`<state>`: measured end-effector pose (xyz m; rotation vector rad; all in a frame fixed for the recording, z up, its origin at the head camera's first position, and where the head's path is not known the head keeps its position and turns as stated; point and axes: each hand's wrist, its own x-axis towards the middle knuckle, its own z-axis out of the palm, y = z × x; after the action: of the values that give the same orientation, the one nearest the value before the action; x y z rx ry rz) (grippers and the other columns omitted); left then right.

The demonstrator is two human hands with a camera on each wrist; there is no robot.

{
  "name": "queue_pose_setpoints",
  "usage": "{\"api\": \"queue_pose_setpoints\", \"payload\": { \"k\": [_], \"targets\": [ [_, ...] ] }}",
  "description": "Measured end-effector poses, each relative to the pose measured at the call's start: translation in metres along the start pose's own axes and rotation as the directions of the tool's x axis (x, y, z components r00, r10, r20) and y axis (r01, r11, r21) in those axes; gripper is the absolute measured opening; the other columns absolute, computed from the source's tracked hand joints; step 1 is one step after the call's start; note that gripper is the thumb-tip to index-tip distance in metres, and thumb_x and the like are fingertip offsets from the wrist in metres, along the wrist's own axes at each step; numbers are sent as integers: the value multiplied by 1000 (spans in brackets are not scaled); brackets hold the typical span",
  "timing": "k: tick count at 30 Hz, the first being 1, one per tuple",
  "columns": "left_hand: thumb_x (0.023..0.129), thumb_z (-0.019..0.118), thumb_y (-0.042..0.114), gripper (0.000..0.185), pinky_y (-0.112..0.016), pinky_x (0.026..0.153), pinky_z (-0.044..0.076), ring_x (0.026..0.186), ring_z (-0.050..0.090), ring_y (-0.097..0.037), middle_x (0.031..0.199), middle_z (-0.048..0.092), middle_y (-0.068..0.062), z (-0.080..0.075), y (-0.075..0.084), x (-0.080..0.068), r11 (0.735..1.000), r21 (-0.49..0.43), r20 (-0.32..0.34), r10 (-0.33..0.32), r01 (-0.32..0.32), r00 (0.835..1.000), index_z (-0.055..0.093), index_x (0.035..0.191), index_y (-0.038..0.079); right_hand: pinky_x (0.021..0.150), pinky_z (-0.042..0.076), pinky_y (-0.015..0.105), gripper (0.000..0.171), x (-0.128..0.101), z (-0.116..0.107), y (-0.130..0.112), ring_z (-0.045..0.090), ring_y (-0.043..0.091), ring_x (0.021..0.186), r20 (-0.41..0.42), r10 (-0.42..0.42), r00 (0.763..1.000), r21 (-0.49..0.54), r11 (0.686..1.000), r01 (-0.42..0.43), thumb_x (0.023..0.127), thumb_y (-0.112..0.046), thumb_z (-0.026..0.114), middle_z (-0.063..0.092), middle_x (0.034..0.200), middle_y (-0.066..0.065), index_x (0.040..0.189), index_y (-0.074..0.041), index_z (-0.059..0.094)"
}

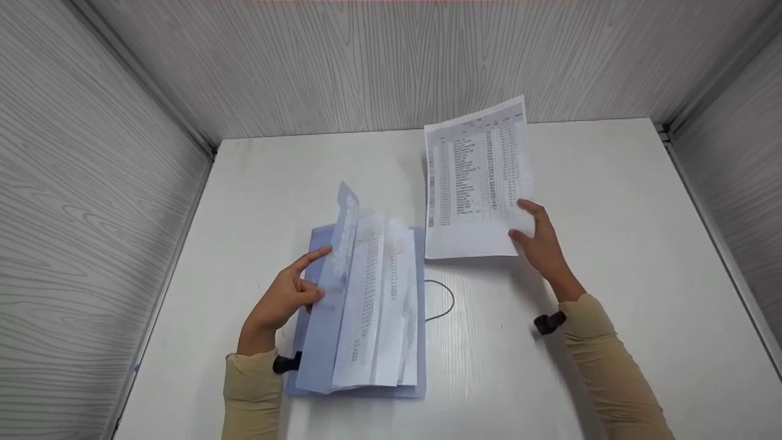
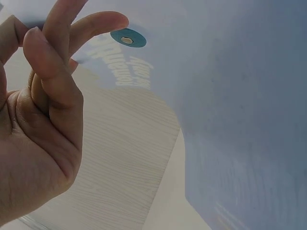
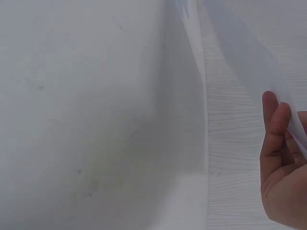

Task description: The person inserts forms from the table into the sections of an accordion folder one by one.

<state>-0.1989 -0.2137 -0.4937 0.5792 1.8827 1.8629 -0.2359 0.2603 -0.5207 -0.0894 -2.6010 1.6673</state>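
My left hand point(image 1: 287, 299) is at the left edge of a pale blue folder point(image 1: 317, 348) lying on the white table point(image 1: 611, 244). Its fingertips point(image 2: 112, 21) touch the folder's raised translucent flap point(image 1: 345, 226), beside the flap's round blue snap point(image 2: 127, 38). Printed papers point(image 1: 379, 305) stand fanned inside the folder. My right hand point(image 1: 540, 241) pinches the lower right corner of a printed sheet point(image 1: 473, 183), which is lifted off the table to the right of the folder. The right wrist view shows my fingers point(image 3: 276, 139) against that sheet's edge point(image 3: 259, 57).
A thin black elastic loop point(image 1: 449, 299) lies on the table right of the folder. Grey wood-grain walls point(image 1: 391, 61) enclose the table at the back and on both sides.
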Motion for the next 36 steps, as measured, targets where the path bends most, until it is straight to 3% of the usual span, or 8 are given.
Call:
{"api": "queue_pose_setpoints", "payload": {
  "k": [6, 20, 24, 31, 36],
  "targets": [
    [84, 54, -10, 74, -27, 48, 36, 42, 21, -24, 48, 33, 6, 23, 47, 6, 999, 18, -5, -35, 36, 999, 22, 150, -4, 120, 10, 48, 60, 1, -2, 0, 15, 31, 149, 44, 10, 999, 41, 999, -12, 94, -2, 53, 26, 156, 15, 148, -6, 28],
    [84, 55, -10, 75, -40, 49, 25, 43, 19, -28, 48, 32, 2, 21, 44, 5, 1000, -4, -5, -11, 11, 1000, 19, 150, -6, 120, 13, 47, 60, -22, 27, -2, 19, 30, 148, 92, 4, 996, 23, 1000, -6, 94, -5, 57, 30, 155, 14, 147, -9, 30],
    [84, 55, -10, 75, -38, 48, 27, 42, 22, -24, 48, 34, 4, 21, 44, 6, 1000, -7, -4, -15, 15, 1000, 19, 150, -6, 119, 13, 50, 60, -30, 29, 1, 18, 32, 148, 112, 8, 994, 47, 999, -14, 92, -3, 59, 30, 154, 16, 145, -6, 31],
    [84, 56, -9, 76, -23, 49, 39, 42, 30, -16, 48, 32, -4, 22, 45, 6, 1000, 1, -11, -25, 25, 1000, 21, 150, -5, 120, 10, 49, 62, -33, 27, 5, 15, 31, 148, 148, 63, 987, 104, 991, -79, 90, -2, 58, 27, 154, 16, 145, -6, 30],
    [84, 57, -9, 76, -29, 48, 34, 42, 25, -18, 48, 33, 0, 23, 45, 5, 1000, 3, -7, -23, 23, 1000, 20, 150, -6, 120, 6, 51, 65, -30, 28, 6, 11, 30, 150, 181, 104, 978, 136, 982, -129, 89, -1, 56, 23, 157, 13, 147, -10, 28]
  ]
}}
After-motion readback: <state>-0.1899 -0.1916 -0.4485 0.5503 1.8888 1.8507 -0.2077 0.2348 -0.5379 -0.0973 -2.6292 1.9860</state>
